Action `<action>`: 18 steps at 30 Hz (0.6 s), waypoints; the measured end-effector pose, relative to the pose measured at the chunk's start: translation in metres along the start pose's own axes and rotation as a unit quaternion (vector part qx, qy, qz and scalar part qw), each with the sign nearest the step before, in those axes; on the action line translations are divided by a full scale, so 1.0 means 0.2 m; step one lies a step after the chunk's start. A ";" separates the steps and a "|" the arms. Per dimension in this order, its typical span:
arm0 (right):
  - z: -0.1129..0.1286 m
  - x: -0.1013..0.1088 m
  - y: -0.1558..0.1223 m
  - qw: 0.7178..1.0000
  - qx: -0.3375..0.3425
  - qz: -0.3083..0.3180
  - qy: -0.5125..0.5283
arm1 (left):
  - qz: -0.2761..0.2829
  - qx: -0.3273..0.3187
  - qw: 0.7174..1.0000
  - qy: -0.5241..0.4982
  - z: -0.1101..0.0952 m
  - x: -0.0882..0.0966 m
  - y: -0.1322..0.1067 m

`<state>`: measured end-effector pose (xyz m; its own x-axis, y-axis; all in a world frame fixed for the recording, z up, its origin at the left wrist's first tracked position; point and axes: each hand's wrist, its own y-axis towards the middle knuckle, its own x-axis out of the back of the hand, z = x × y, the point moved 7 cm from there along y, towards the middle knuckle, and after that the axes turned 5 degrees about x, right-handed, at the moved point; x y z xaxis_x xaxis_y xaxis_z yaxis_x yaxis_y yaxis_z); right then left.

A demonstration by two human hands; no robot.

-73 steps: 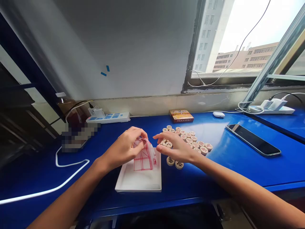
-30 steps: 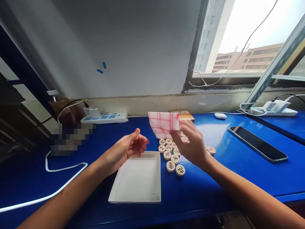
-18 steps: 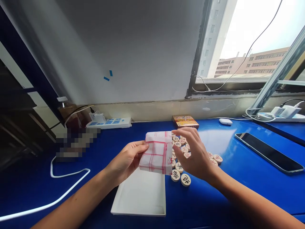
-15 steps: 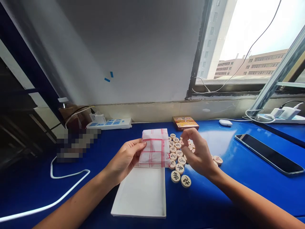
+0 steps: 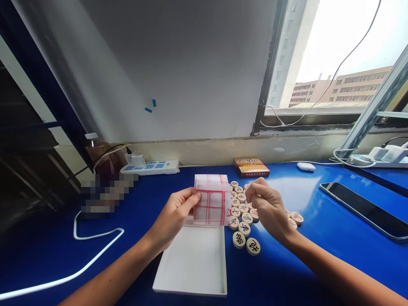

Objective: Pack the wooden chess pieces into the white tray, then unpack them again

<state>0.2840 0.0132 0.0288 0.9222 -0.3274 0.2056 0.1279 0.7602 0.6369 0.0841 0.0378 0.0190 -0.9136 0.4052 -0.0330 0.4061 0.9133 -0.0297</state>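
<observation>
My left hand (image 5: 174, 219) grips a folded white sheet printed with a red grid (image 5: 212, 199), which stands over the far edge of a shallow white tray (image 5: 191, 272). My right hand (image 5: 269, 210) hangs just above a loose cluster of round wooden xiangqi pieces (image 5: 242, 216), its fingers curled together and nothing visible in them. The pieces lie to the right of the sheet and tray, and the hand hides part of the cluster.
A small boxed game (image 5: 251, 167) lies behind the pieces on the blue desk (image 5: 277, 272). A smartphone (image 5: 365, 210) and white earbud case (image 5: 306, 166) sit to the right. A power strip (image 5: 149, 167) and white cable (image 5: 98, 250) are on the left. A pixelated patch hides something at the back left.
The sheet has gone from a loose spread in my right hand to a compact fold in my left. My right hand has let go and moved rightward over the pieces.
</observation>
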 end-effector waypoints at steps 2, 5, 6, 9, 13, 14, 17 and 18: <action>0.01 0.01 -0.01 1.000 0.008 -0.014 -0.003 | 0.000 0.004 1.000 -0.012 0.00 -0.01 0.00; 0.03 0.00 -0.01 1.000 0.024 -0.007 -0.017 | 0.001 0.013 0.999 -0.030 0.01 -0.01 -0.01; 0.03 -0.01 -0.01 0.999 0.032 0.004 -0.023 | 0.001 0.015 0.999 -0.037 0.02 -0.02 -0.01; 0.01 -0.06 -0.01 0.998 0.000 0.056 0.006 | -0.005 0.017 0.998 -0.052 0.02 -0.02 -0.01; -0.04 -0.20 -0.07 0.960 -0.147 0.182 0.154 | -0.014 0.013 0.998 -0.063 0.02 -0.02 -0.01; -0.03 -0.23 -0.09 0.948 -0.161 0.214 0.172 | -0.015 0.015 0.998 -0.063 0.03 -0.02 -0.01; 0.00 -0.29 -0.12 0.935 -0.154 0.260 0.183 | -0.004 0.024 0.998 -0.060 0.03 -0.05 -0.02; 0.01 -0.30 -0.13 0.935 -0.151 0.262 0.185 | 0.002 0.025 0.998 -0.059 0.03 -0.06 -0.02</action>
<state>0.2249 0.0121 0.0005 0.9429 0.3093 0.1234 -0.3318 0.9037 0.2707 0.0931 0.0283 0.0127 -0.9051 0.3979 -0.1497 0.4121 0.9077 -0.0787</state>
